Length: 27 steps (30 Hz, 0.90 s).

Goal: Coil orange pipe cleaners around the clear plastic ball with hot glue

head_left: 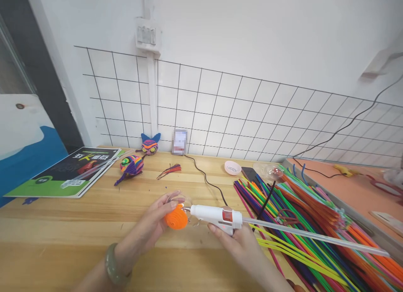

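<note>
My left hand (157, 216) is closed on an orange coil of pipe cleaner (176, 217), with a clear rounded plastic piece (179, 197) behind its upper edge. My right hand (241, 239) grips a white glue gun (209, 214), whose metal nozzle points left. The nozzle tip meets the coil's upper right edge; whether it touches cannot be made out. From the gun's rear a long clear glue stick (315, 235) reaches out to the right. Thin clear strands hang near the nozzle.
Many coloured pipe cleaners (302, 216) cover the right side. At the back are two striped figures (131, 165), a small tassel of threads (170, 170), a propped phone (179, 142) and a pink bowl (233, 168). A book (63, 172) lies left. A black cable (206, 178) crosses the table.
</note>
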Available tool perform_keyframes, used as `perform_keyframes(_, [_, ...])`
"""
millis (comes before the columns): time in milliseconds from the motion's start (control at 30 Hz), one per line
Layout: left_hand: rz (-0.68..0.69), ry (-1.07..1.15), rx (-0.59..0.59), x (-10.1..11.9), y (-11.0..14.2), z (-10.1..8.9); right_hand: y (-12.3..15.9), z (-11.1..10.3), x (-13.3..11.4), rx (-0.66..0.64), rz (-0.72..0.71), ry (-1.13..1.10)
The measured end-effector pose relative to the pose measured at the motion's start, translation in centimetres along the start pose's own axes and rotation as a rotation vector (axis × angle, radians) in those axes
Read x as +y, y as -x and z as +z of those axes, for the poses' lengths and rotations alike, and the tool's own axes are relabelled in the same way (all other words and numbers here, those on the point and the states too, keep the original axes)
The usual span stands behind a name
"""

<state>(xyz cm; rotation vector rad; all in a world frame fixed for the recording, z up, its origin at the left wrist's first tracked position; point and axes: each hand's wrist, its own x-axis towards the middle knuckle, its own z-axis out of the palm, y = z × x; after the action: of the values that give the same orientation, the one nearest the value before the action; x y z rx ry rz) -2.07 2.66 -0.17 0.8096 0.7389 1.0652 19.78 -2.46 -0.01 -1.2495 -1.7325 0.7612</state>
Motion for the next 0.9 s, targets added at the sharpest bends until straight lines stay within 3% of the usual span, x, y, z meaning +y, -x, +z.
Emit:
perform_keyframes(300, [0.0, 0.032, 0.015, 0.22, 0.24, 0.3, 0.05, -0.09, -0.4, -0.013, 0.028, 0.016])
perform_keyframes(900, [-0.016, 0.005, -0.064, 0.03, 0.27, 0.34, 0.03, -0.09, -0.45, 0.006, 0.036, -0.006])
